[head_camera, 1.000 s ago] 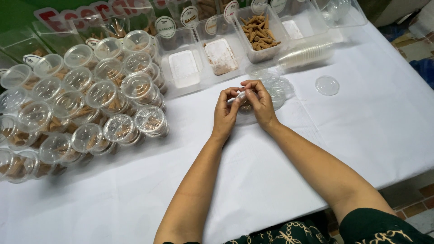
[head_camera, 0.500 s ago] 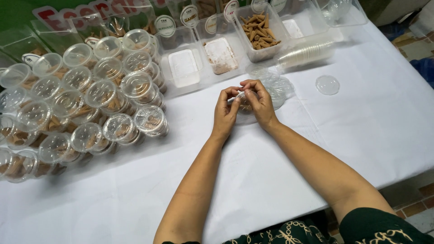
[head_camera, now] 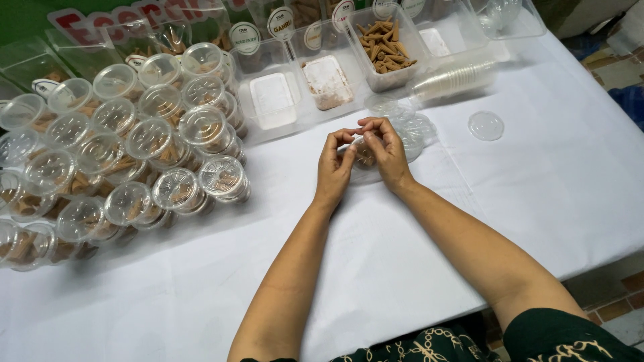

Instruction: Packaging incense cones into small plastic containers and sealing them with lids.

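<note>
Clear plastic cup of brown cones sits pinched between left hand and right hand, fingers closed around its rim to steady it near the surface's far edge.

Sealed cups: small round clear plastic lidded cups of brown cones, stacked left.
Tubs: clear rectangular plastic tubs in a row at the far edge.
Labels: round white stickers on tub rims.
Sign: red-and-white lettered sign, far left.
</note>
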